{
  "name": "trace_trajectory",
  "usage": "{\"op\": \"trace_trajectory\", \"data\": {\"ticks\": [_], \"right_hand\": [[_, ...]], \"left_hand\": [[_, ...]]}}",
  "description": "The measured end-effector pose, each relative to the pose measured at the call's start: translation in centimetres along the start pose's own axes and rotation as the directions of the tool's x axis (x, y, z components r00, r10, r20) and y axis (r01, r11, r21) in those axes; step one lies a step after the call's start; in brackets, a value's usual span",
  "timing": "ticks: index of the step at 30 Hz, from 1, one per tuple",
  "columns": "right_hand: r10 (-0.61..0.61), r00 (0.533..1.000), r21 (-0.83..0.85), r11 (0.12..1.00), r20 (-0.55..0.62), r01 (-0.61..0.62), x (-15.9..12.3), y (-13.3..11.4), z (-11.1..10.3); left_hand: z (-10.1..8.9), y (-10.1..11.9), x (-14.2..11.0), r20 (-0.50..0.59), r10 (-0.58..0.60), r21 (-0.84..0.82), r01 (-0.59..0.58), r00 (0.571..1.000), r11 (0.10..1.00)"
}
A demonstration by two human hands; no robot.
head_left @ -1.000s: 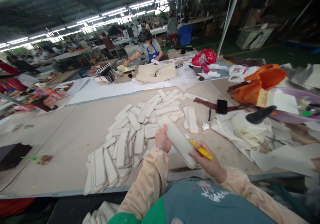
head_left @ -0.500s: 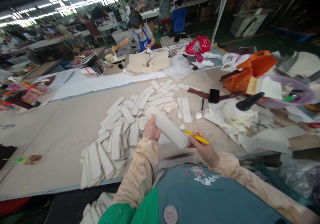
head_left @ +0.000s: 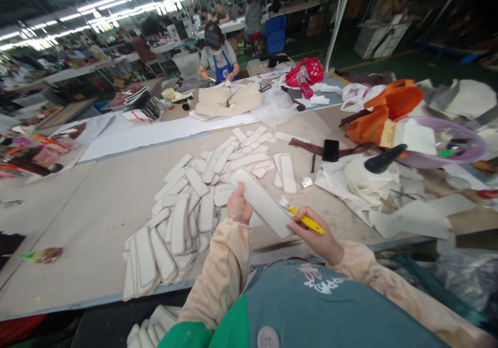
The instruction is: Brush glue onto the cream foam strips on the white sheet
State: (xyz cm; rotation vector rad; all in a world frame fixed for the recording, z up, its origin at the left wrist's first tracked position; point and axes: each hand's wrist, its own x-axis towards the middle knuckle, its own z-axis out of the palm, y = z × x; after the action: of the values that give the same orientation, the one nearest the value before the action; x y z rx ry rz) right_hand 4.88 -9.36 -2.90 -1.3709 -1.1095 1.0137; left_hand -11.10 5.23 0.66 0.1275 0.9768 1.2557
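Note:
My left hand (head_left: pixel 238 209) grips one long cream padded strip (head_left: pixel 261 202) by its left edge and holds it tilted above the table edge. My right hand (head_left: pixel 316 238) is closed on a yellow-handled brush (head_left: pixel 304 219), whose white bristles touch the strip's right edge. Just beyond both hands, several more cream strips lie fanned in overlapping rows in a pile (head_left: pixel 187 210) on the beige table (head_left: pixel 89 208).
White cloth scraps (head_left: pixel 365 182), a black brush-like tool (head_left: pixel 383 158), an orange bag (head_left: pixel 385 107) and a purple basin (head_left: pixel 459 140) crowd the right. A person in a blue apron (head_left: pixel 218 57) works at the far side. A green-handled brush (head_left: pixel 33 255) lies left.
The strip and both hands stay together with only slight shifts; the brush tip has come against the strip's right edge. The far person has drawn the hands in.

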Motion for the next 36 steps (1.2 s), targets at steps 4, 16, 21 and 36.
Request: {"op": "trace_trajectory", "data": {"ticks": [4,16,21,36], "right_hand": [[0.0,1.0,-0.038,0.999,-0.006,0.0,-0.1,0.0,-0.3],[0.022,0.998,-0.019,1.0,0.06,-0.021,0.1,0.3,-0.8],[0.019,0.997,-0.031,0.999,0.078,-0.016,0.1,0.3,-0.6],[-0.015,0.995,-0.101,0.995,0.097,0.025,0.2,1.0,0.4]], "left_hand": [[0.3,-0.2,-0.3,0.036,0.018,0.0,-0.018,0.999,1.0],[1.3,-0.8,-1.2,0.173,0.078,0.046,-0.087,0.982,0.995],[1.4,-0.3,-1.5,0.255,0.067,0.087,-0.091,0.965,0.992],[1.4,-0.1,-0.6,0.231,0.123,0.141,-0.159,0.965,0.977]]}}
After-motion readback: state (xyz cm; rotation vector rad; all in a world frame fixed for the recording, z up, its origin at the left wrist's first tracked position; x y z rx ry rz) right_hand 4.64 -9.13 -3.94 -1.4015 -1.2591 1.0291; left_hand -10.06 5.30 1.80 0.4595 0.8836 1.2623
